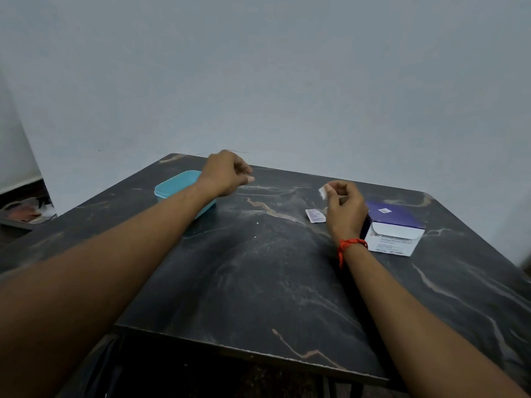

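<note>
my right hand (343, 208) pinches a small white pad (323, 192) between thumb and fingertips, raised above the dark table (258, 282). a small wrapper (315, 216) lies flat just left of that hand; a purple and white box (393, 228) sits beside its wrist. my left hand (227, 173) hovers by the blue tub (175, 186), fingers curled; whether they hold anything i cannot tell.

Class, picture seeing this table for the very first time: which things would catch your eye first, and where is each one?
Two bare arms reach across the dark marbled table; the right hand pinches a small white square above a sachet lying flat. The brightest colours come next: a turquoise tub at the far left, partly behind the left hand, and a purple-and-white box just right of the right wrist, which wears an orange thread.
</note>
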